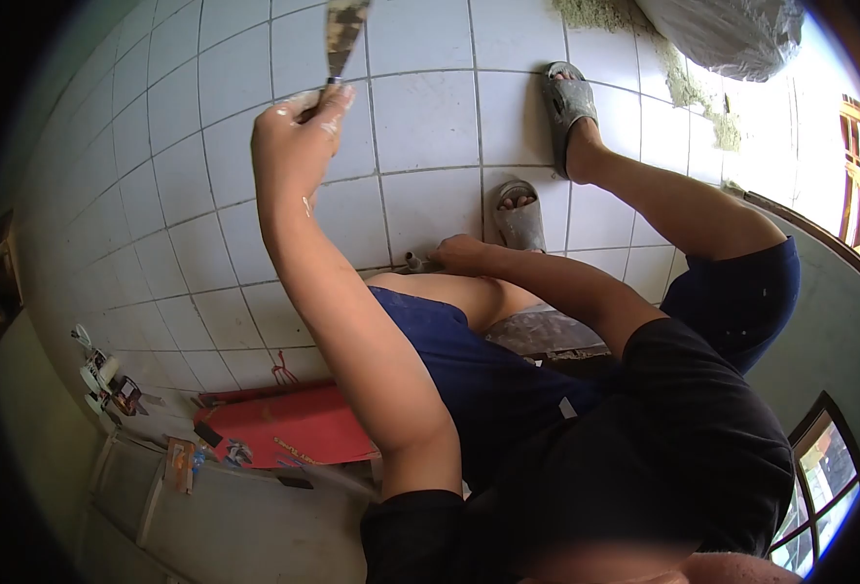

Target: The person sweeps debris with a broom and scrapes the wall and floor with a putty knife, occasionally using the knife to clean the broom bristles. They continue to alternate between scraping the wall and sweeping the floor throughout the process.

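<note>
My left hand (299,146), raised in front of the white tiles (425,122), is closed round the handle of a putty knife (345,37). The knife's blade is stained and points up to the top edge of the view. White smears show on the fingers and wrist. Lower and to the right, my right hand (462,255) is curled into a fist near my bent knee. A small grey cylindrical end (413,261) sticks out beside its fingers; what the fist holds is otherwise hidden.
My feet wear grey sandals (571,102). A grey plastic bag (727,34) is at the upper right, near rough grey-green patches on the tiles. At lower left lie a red object with lettering (299,428) and small items (182,462) on a grey surface. A window (824,477) shows lower right.
</note>
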Demonstrator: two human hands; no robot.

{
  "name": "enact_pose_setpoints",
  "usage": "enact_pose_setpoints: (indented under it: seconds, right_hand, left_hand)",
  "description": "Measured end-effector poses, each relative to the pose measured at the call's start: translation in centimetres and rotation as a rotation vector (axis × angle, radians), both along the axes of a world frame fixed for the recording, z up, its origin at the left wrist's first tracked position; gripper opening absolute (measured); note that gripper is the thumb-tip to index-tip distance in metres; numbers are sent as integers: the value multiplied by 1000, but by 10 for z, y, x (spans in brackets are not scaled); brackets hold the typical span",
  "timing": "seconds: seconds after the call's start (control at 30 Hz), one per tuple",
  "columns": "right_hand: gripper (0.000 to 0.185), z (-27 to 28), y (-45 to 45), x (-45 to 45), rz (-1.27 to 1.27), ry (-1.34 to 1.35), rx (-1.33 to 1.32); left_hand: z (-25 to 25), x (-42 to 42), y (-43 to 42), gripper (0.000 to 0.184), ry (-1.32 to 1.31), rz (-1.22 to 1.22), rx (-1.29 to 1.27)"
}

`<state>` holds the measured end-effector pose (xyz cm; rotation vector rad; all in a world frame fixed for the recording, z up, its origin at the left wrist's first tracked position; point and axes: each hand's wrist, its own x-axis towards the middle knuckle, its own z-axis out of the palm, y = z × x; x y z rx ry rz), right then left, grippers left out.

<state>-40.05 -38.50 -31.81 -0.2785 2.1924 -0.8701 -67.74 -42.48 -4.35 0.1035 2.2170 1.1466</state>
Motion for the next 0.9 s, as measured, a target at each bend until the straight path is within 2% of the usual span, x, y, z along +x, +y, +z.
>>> enact_pose_setpoints:
  seconds: [0.03,0.1,0.13,0.17,0.23,0.27,0.3,0.37,0.4,0.43,0.5,0.57,0.6,0.67,0.7,0.73,0.77,0.8,0.9]
  right_hand:
    - [45,-4,0,-2,-2,0,-4]
    - [38,9,16,-21,221,-2,36]
    - [38,-6,25,-28,215,-2,40]
    - [38,-47,36,-30,127,107,82]
    - [27,-41,78,-49,-18,304,114]
    - [26,-56,102,-63,-102,241,251]
    - [25,-59,127,-73,-283,338,319]
    - [31,-78,186,-94,-465,487,441]
    - [35,-108,217,-104,-498,475,563]
    - [40,-24,227,-115,-652,342,667]
    - [48,-7,265,-126,-866,329,709]
    - [47,6,285,-132,-1027,370,724]
    - [47,10,281,-130,-1032,370,730]
    - [40,14,267,-126,-1047,419,555]
    - [35,-4,253,-120,-797,347,574]
    - [30,-18,221,-105,-587,424,571]
    - [30,-17,181,-90,-542,412,300]
    - [38,-37,131,-77,-475,136,221]
    - [54,19,31,-46,-119,-122,25]
  left_hand:
    - [1,0,1,29,0,-2,-4]
    - [3,1,7,35,80,175,-67]
    - [0,-1,9,40,75,224,-57]
    - [-1,-2,12,40,76,221,-52]
    - [-6,-2,15,37,86,290,-25]
    - [-5,-1,17,37,79,293,-28]
    - [0,1,18,36,111,288,-10]
    - [1,3,18,36,146,280,9]
    - [1,3,19,35,163,309,8]
    - [1,3,19,34,179,337,7]
    - [-8,-5,17,33,139,375,-2]
    - [-18,-7,15,32,97,410,-14]
    - [-22,-6,15,30,150,424,6]
    - [-25,-7,21,27,199,439,41]
    - [-24,-7,25,26,200,453,42]
    - [-23,-7,29,25,202,467,41]
    - [-23,-7,33,25,202,461,48]
    - [-24,-6,38,24,205,456,78]
    - [-18,-4,46,24,213,439,118]
